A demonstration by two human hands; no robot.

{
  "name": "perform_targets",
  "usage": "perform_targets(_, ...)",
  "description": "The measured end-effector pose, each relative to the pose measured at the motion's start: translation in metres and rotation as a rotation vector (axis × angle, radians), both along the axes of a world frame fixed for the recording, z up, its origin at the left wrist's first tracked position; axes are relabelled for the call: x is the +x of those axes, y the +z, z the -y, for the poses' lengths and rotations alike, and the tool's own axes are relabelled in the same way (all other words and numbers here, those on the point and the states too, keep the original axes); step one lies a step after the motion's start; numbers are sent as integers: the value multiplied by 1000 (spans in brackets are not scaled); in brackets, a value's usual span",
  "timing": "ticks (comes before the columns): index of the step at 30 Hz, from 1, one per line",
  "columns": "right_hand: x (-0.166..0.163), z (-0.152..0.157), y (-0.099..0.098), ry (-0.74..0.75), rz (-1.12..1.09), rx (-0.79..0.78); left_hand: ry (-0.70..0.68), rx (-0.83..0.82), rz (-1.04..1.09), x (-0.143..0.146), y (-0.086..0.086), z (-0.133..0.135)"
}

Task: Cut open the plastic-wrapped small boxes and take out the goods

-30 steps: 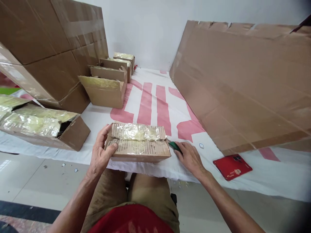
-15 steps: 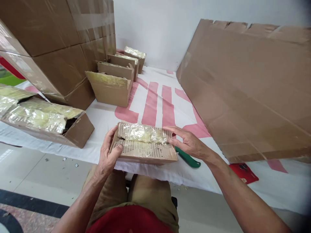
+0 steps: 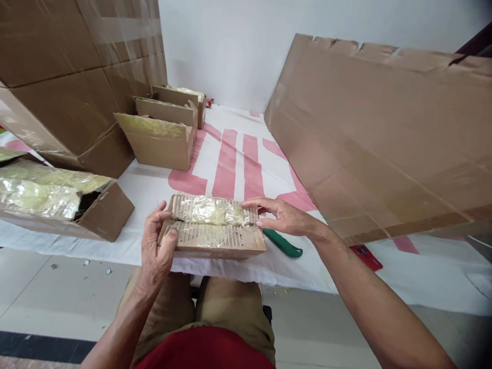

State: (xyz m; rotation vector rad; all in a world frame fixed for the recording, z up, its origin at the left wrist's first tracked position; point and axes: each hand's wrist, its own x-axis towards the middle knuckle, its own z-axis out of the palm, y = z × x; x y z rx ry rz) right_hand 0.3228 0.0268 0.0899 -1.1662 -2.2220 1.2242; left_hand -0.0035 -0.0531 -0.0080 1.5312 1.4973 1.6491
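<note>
A small flat cardboard box (image 3: 215, 233) with torn corrugated top and shiny clear tape lies at the near edge of the white table cover (image 3: 238, 174). My left hand (image 3: 156, 246) grips its left end, thumb on top. My right hand (image 3: 282, 218) rests on the box's right end, fingers stretched along the taped flap. A green-handled knife (image 3: 284, 244) lies on the cover just right of the box, under my right wrist, not held.
A row of small open boxes (image 3: 161, 136) stands at the back left beside a big carton (image 3: 73, 77). Another taped box (image 3: 57, 202) lies at left. A large cardboard sheet (image 3: 384, 133) leans at right. A red phone (image 3: 367, 256) lies near it.
My right hand let go of the green knife on the cover and moved up onto the box's right end. My left hand kept its hold on the left end.
</note>
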Motion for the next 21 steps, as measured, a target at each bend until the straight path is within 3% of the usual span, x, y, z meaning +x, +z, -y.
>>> perform_targets(9,-11,9,-34,-283,-311,25,49,142,-668,-23,30,-2)
perform_targets(14,-2,12,-45,-295,-383,-5,-71,-46,-577,-24,30,-2)
perform_targets(18,2,19,-27,-120,-222,31,-122,-111,-471,-23,28,-3)
perform_targets(21,-9,22,-14,-198,-114,169,-146,-100,-440,-25,27,-8)
